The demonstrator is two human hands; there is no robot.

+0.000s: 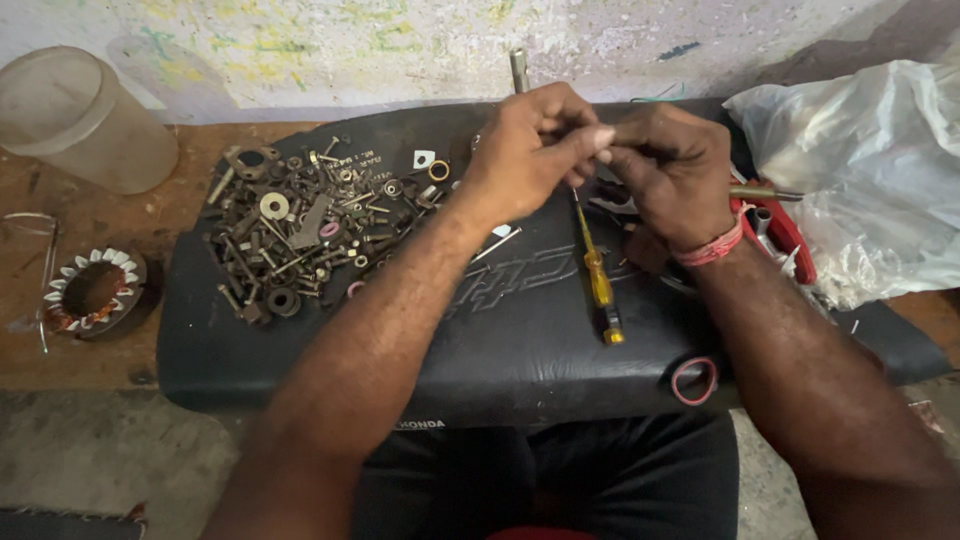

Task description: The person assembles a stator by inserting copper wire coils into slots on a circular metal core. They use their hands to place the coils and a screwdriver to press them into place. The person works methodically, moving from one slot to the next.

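Note:
My left hand (530,145) and my right hand (672,172) meet above a black padded seat (520,345). Their fingertips pinch together on a small part that the fingers hide. My right wrist wears a red thread band. Under the hands lies a screwdriver (598,275) with a yellow handle, pointing away from me. A pile of bolts, nuts and washers (305,225) sits on the seat just left of my left hand.
A translucent plastic cup (80,115) lies at the far left on the wooden bench. A copper-wound stator (92,292) rests near the left edge. A clear plastic bag (870,170) and red-handled pliers (785,230) are at the right. A pink rubber ring (693,380) lies near the seat's front.

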